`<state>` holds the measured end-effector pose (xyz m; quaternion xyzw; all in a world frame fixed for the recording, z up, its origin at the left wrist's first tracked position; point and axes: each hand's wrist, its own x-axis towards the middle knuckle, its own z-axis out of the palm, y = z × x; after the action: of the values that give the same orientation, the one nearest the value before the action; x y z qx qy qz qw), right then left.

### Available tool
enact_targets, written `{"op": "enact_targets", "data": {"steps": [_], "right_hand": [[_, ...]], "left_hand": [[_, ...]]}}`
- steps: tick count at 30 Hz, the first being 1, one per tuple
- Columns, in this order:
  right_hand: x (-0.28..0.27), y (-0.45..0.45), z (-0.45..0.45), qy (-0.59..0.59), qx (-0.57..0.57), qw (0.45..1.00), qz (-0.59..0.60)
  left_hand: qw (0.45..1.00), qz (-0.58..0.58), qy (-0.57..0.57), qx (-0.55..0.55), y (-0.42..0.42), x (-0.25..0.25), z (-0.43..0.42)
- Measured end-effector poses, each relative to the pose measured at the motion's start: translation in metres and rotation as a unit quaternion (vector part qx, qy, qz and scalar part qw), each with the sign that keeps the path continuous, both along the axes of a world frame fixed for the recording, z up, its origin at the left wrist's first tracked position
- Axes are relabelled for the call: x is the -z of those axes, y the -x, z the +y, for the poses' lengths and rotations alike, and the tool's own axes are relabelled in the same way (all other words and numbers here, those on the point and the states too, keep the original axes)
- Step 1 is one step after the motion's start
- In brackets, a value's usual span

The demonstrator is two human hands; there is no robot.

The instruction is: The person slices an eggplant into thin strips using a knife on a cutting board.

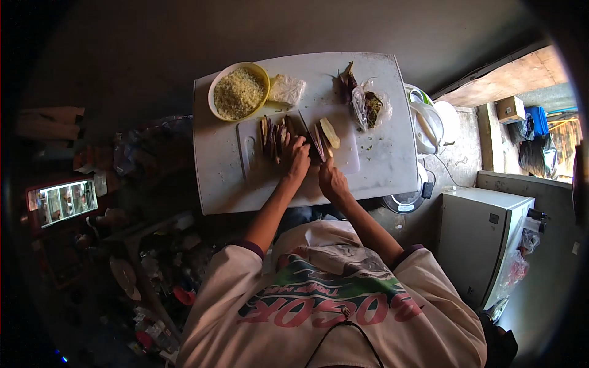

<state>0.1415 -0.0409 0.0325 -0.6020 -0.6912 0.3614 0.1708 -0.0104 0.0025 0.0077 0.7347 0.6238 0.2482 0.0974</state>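
A white cutting board (pixel 348 161) lies on the table under both hands. My right hand (pixel 333 181) grips a knife (pixel 313 136), its blade pointing away from me across the board. Just left of the blade, my left hand (pixel 297 157) has its fingers bent down onto cut eggplant strips (pixel 270 138), which lie side by side with purple skin and pale flesh. To the right of the knife rests a pale cut eggplant piece (pixel 329 133), beside purple-skinned pieces. The fingertips of my left hand are partly hidden against the eggplant.
A yellow bowl of pale grated or chopped food (pixel 238 95) and a wrapped pale block (pixel 286 90) stand at the back left. Whole eggplants (pixel 348 84) and a plastic bag with dark scraps (pixel 372 109) lie at the back right. A white refrigerator (pixel 472 239) stands right.
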Motion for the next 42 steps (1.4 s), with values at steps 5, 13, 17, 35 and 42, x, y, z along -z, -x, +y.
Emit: {"op": "enact_targets", "data": {"steps": [5,13,17,35,42], "right_hand": [[-0.005,-0.029,-0.031,0.058,-0.037,0.997,-0.039],[0.007,-0.028,0.0,0.058,-0.005,0.998,-0.038],[-0.001,-0.034,0.005,0.059,-0.026,0.997,-0.052],[-0.035,-0.023,-0.031,-0.024,-0.032,0.994,-0.1],[-0.027,-0.02,-0.033,-0.031,-0.032,0.991,-0.126]], "left_hand": [[0.997,-0.02,-0.071,0.002,0.005,0.021,-0.006],[1.0,-0.024,0.013,-0.004,0.0,0.004,-0.005],[1.0,-0.022,0.001,-0.004,0.003,0.01,-0.005],[0.998,-0.005,-0.062,-0.018,0.006,0.004,-0.011],[0.997,-0.005,-0.071,-0.018,0.008,0.003,-0.01]]}}
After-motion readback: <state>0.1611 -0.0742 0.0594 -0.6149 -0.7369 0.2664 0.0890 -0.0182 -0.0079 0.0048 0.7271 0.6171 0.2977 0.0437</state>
